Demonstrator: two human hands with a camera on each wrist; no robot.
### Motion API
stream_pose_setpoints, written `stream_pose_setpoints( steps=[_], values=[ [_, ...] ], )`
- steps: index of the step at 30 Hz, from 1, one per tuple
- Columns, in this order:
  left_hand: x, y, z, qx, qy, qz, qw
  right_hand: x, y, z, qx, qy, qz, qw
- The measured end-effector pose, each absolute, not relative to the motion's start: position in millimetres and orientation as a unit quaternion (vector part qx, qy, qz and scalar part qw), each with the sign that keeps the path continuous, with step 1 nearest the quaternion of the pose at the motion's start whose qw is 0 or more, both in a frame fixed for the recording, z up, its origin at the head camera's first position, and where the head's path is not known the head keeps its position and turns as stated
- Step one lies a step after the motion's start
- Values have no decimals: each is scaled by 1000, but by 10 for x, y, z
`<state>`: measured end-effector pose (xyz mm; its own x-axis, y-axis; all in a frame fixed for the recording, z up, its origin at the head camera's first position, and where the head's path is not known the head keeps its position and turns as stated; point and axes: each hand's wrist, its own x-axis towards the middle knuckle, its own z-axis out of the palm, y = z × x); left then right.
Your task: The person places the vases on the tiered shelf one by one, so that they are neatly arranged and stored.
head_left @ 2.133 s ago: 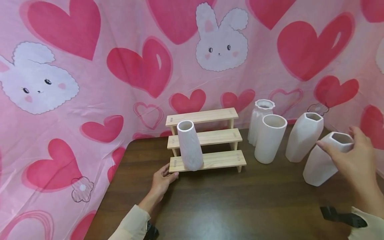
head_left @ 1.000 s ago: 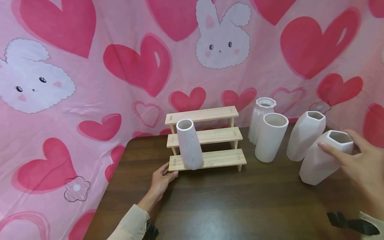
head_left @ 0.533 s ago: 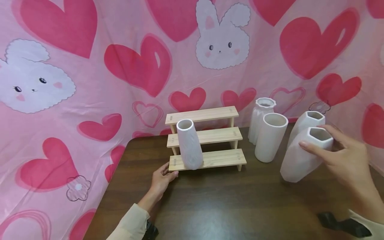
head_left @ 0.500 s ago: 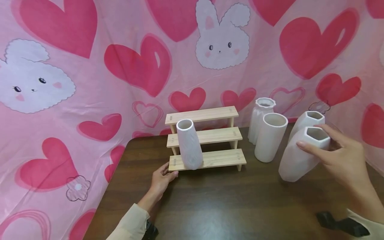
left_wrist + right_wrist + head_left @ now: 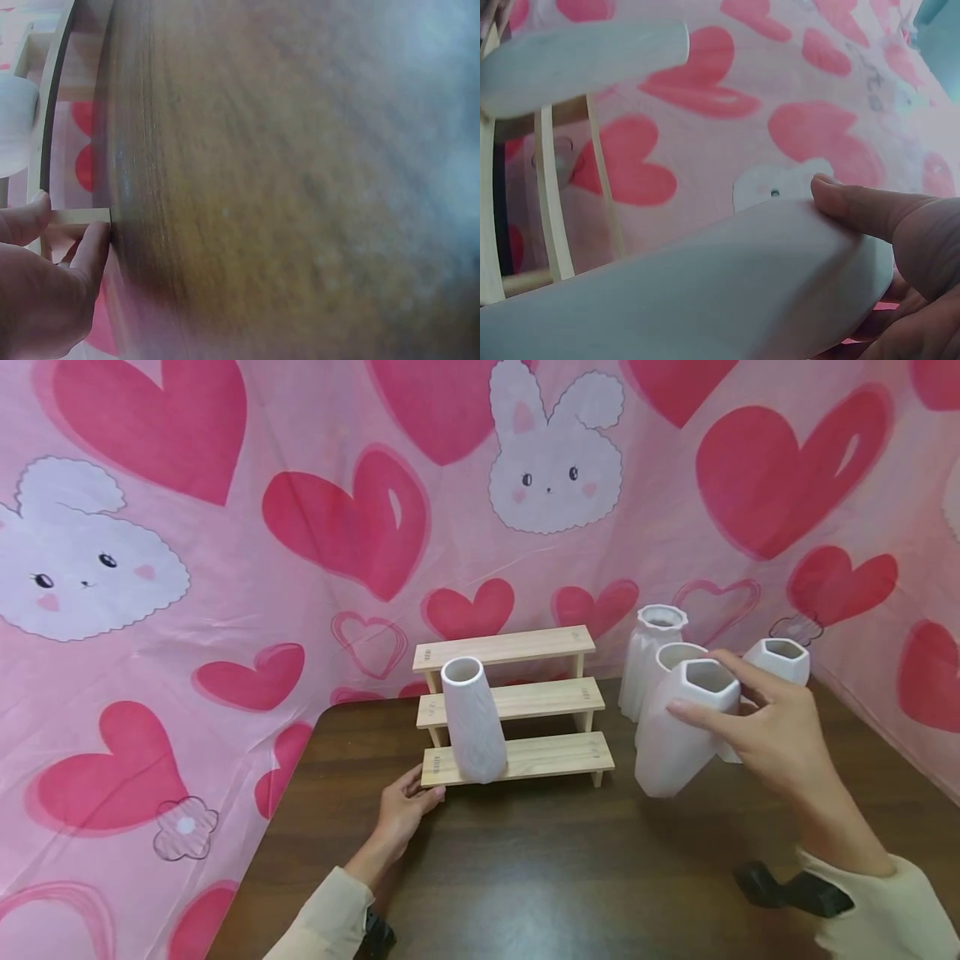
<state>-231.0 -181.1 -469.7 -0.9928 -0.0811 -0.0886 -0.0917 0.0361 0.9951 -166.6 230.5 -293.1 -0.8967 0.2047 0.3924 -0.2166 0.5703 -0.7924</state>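
Observation:
My right hand (image 5: 772, 727) grips a white faceted vase (image 5: 678, 739) near its six-sided mouth, thumb on the near side. In the right wrist view the thumb presses on the wall of the same vase (image 5: 705, 285), with the other fingers round its far side. My left hand (image 5: 401, 814) pinches the front left corner of a three-step wooden stand (image 5: 555, 758). The left wrist view has this hand (image 5: 45, 292) with thumb on the board and fingers by its short leg (image 5: 82, 217). A tapered white vase (image 5: 474, 727) stands on the lowest step, toward the left.
Behind the held vase are a cylindrical white vase (image 5: 667, 656), partly hidden, a ribbed one with a wavy rim (image 5: 641, 664), and another faceted vase (image 5: 787, 670). All stand on the dark wooden table (image 5: 487, 877), before a pink cloth with hearts and rabbits (image 5: 450, 543).
The right hand has taken hold of the nearest faceted vase and carried it left, from the far right to in front of the cylindrical vase. The left hand stays at the stand's corner.

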Motion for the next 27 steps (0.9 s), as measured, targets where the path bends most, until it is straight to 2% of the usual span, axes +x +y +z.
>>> stream_pose_setpoints(
  steps=[9,15,27],
  values=[
    [-2317,-1823,-4683,-58,722,689,5,-1897,1907,-2834,55,-852,477,207],
    [-2303,-1828,-4660,-59,725,686,11,-2102,1641,-2860,95,-838,490,221],
    [-2306,-1826,-4654,-58,725,686,12,-2340,1315,-2918,119,-817,527,203]
  ],
)
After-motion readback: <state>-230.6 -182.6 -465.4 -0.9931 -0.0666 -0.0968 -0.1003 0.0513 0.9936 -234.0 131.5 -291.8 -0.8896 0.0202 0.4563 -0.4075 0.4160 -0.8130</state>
